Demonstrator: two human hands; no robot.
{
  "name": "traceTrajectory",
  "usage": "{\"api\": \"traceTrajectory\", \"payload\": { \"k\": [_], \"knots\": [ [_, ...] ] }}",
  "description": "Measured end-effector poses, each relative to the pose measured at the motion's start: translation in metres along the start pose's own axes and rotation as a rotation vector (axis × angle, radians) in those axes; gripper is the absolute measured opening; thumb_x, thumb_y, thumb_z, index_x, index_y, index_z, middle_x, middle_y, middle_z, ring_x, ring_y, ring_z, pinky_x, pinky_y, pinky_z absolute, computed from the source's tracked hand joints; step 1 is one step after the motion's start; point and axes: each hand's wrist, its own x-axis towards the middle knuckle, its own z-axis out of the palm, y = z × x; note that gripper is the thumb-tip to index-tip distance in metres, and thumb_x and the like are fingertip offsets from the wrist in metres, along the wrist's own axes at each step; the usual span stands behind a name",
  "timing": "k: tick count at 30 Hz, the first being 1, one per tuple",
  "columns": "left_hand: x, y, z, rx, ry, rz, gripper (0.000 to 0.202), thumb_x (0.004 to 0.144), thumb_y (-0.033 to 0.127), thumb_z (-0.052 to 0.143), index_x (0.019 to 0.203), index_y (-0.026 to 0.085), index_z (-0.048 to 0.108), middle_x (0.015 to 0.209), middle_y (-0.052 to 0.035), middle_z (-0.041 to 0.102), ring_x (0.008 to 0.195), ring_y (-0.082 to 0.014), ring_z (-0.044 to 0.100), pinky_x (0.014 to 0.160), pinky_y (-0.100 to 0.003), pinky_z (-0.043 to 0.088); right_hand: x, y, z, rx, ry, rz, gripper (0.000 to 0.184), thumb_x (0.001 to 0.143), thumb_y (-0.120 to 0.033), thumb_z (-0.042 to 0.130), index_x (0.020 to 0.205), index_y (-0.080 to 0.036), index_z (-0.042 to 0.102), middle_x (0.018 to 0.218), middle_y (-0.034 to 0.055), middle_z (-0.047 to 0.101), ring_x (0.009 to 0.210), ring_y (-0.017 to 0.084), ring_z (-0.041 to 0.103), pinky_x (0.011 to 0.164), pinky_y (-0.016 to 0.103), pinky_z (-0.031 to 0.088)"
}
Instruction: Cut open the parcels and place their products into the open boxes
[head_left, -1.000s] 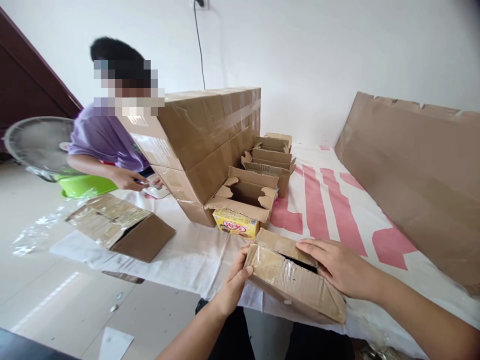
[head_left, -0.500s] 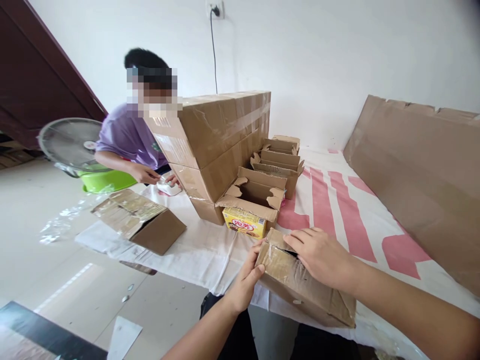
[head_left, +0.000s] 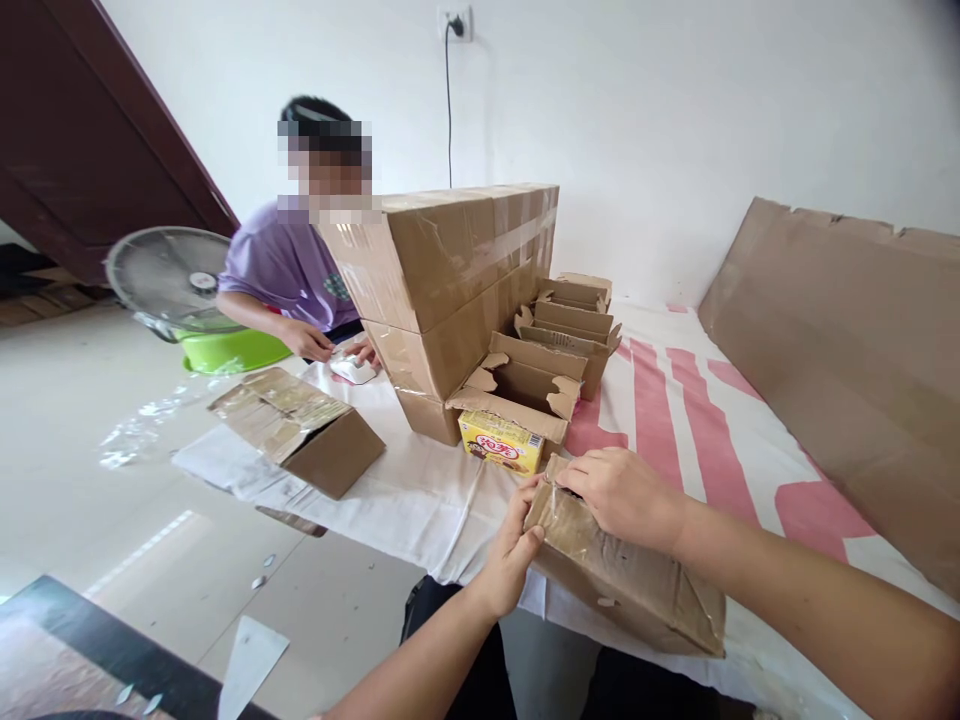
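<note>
A taped brown cardboard box (head_left: pixel 637 590) lies in front of me at the near edge of the cloth-covered surface. My left hand (head_left: pixel 514 550) grips its left end, thumb on the near side and fingers round the far corner. My right hand (head_left: pixel 619 495) is on top of the box, its fingers curled against the flap edge at the left end. The fingertips are partly hidden, as is the top seam under this hand. Just beyond the hands is a yellow printed carton (head_left: pixel 501 443), beside an open cardboard box (head_left: pixel 517 408).
Further open boxes (head_left: pixel 574 325) stand behind, along a stack of sealed cartons (head_left: pixel 450 290). Another taped box (head_left: pixel 330 455) lies to the left. Across the surface, a co-worker (head_left: pixel 281 260) handles something white. A large cardboard sheet (head_left: pixel 840 350) leans at the right.
My right hand has shifted toward the box's left end and its fingers have curled more. The dark gap in the box top is now mostly covered. The view has turned slightly left.
</note>
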Motion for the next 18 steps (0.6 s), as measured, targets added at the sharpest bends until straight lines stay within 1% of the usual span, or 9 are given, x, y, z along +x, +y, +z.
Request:
{"api": "traceTrajectory", "payload": {
  "k": [2, 4, 7, 9, 10, 12, 15, 18],
  "knots": [
    [0.000, 0.001, 0.001, 0.008, -0.004, 0.002, 0.047, 0.092, 0.055, 0.049, 0.124, 0.022, 0.053, 0.146, -0.0124, 0.042, 0.142, -0.0334, 0.028, 0.117, -0.053, 0.018, 0.002, 0.001, 0.000, -0.041, 0.003, -0.008, 0.019, 0.087, -0.008, 0.050, 0.095, -0.016, 0.066, 0.087, 0.0049, 0.072, 0.075, 0.020, 0.063, 0.064, 0.033, 0.038],
    [-0.001, 0.000, 0.001, 0.019, -0.001, 0.007, 0.048, 0.092, 0.055, 0.048, 0.125, 0.021, 0.053, 0.145, -0.0123, 0.042, 0.141, -0.0331, 0.029, 0.117, -0.052, 0.019, 0.003, 0.000, 0.001, -0.114, 0.030, -0.052, 0.020, 0.090, -0.009, 0.046, 0.091, -0.015, 0.066, 0.084, 0.0062, 0.071, 0.071, 0.020, 0.062, 0.062, 0.034, 0.036],
    [-0.002, 0.000, 0.001, 0.039, 0.015, 0.016, 0.049, 0.092, 0.055, 0.048, 0.127, 0.021, 0.052, 0.144, -0.0122, 0.044, 0.141, -0.0329, 0.030, 0.118, -0.051, 0.018, 0.006, -0.003, 0.005, -0.202, 0.099, -0.191, 0.025, 0.093, -0.010, 0.042, 0.099, -0.011, 0.066, 0.087, 0.0097, 0.071, 0.076, 0.021, 0.062, 0.062, 0.034, 0.036],
    [-0.003, -0.001, 0.001, 0.046, 0.022, 0.023, 0.049, 0.092, 0.054, 0.048, 0.128, 0.021, 0.051, 0.145, -0.0121, 0.044, 0.141, -0.0327, 0.030, 0.119, -0.051, 0.019, 0.008, -0.005, 0.007, -0.200, 0.117, -0.227, 0.024, 0.093, -0.010, 0.042, 0.098, -0.011, 0.066, 0.089, 0.0100, 0.071, 0.078, 0.021, 0.062, 0.063, 0.034, 0.036],
    [-0.004, -0.001, 0.001, 0.044, 0.024, 0.027, 0.048, 0.093, 0.054, 0.047, 0.127, 0.021, 0.051, 0.146, -0.0120, 0.043, 0.141, -0.0327, 0.030, 0.118, -0.051, 0.019, 0.008, -0.006, 0.007, -0.183, 0.112, -0.207, 0.022, 0.092, -0.010, 0.044, 0.094, -0.012, 0.066, 0.087, 0.0092, 0.071, 0.077, 0.021, 0.062, 0.064, 0.034, 0.036],
    [-0.004, -0.001, 0.002, 0.033, 0.023, 0.029, 0.046, 0.093, 0.053, 0.048, 0.125, 0.021, 0.052, 0.146, -0.0119, 0.042, 0.141, -0.0329, 0.030, 0.118, -0.051, 0.020, 0.010, -0.008, 0.006, -0.138, 0.096, -0.123, 0.018, 0.090, -0.011, 0.048, 0.088, -0.014, 0.066, 0.084, 0.0072, 0.070, 0.073, 0.020, 0.061, 0.064, 0.034, 0.036],
    [-0.004, 0.000, 0.001, 0.005, 0.008, 0.017, 0.044, 0.092, 0.051, 0.050, 0.123, 0.021, 0.054, 0.146, -0.0119, 0.041, 0.142, -0.0332, 0.029, 0.118, -0.051, 0.019, 0.014, -0.011, 0.002, -0.104, 0.083, 0.007, 0.017, 0.091, -0.013, 0.048, 0.087, -0.014, 0.065, 0.083, 0.0069, 0.070, 0.073, 0.020, 0.062, 0.065, 0.034, 0.036],
    [-0.002, 0.002, 0.000, -0.025, -0.010, -0.008, 0.044, 0.091, 0.051, 0.052, 0.123, 0.021, 0.054, 0.146, -0.0110, 0.040, 0.142, -0.0329, 0.027, 0.118, -0.050, 0.018, 0.019, -0.012, -0.001, -0.092, 0.042, 0.057, 0.018, 0.094, -0.015, 0.048, 0.087, -0.014, 0.065, 0.085, 0.0073, 0.070, 0.076, 0.021, 0.064, 0.066, 0.033, 0.037]
  ]
}}
